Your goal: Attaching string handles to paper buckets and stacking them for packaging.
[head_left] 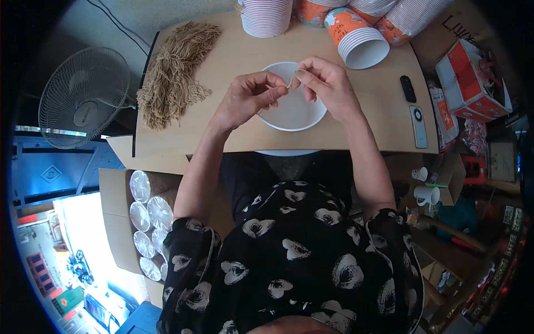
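We see a short, pale strand of cord (290, 83) at the meeting point of the two hands, its end caught between the fingertips. The left hand (253, 96) pinches it between thumb and forefinger, and the right hand (328, 86) pinches it from the other side, the fingertips of both very near each other. Directly beneath them we find a round white container (300, 114), its open mouth facing up, standing on a pale wooden tabletop (239, 58).

To the left of the left hand, a thick heap of tan cords (175, 75) lies on the same surface. Beyond the hands, at the far edge, we see a stack of white cups (267, 16) and, ahead of the right hand, an orange-patterned cup stack (356, 33) lying tilted. Right of the right hand lie a small black object (408, 89) and a phone (418, 127).

Farther left of the hands stands a round fan (83, 97), and nearer the body on that side, a cardboard box (117, 222) holds clear-wrapped cylinders (142, 217). Far to the right we see a red and white box (461, 72) and, lower down, a white mug (427, 196).
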Demonstrator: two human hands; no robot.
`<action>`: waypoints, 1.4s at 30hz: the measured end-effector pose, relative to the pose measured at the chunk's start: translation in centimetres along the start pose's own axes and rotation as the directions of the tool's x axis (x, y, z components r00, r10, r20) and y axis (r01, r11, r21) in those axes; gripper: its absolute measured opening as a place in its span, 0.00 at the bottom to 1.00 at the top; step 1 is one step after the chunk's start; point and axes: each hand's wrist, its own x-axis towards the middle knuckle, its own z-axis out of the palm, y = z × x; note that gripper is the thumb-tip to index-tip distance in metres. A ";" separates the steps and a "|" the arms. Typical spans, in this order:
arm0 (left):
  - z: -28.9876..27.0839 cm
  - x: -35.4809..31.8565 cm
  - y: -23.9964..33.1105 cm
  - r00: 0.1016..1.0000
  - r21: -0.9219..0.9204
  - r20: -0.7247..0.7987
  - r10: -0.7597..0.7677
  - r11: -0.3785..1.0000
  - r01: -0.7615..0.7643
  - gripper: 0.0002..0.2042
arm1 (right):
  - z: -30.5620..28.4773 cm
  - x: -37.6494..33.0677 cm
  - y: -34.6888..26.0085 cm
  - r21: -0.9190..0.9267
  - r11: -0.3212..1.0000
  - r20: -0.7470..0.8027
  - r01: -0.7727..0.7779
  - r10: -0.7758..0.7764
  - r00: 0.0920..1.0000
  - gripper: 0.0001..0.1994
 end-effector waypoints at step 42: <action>0.8 -1.2 -0.5 0.974 -0.405 -0.150 -0.171 0.909 0.097 0.10 | 4.8 -3.8 0.6 -0.370 0.911 -0.297 0.185 -0.305 0.905 0.09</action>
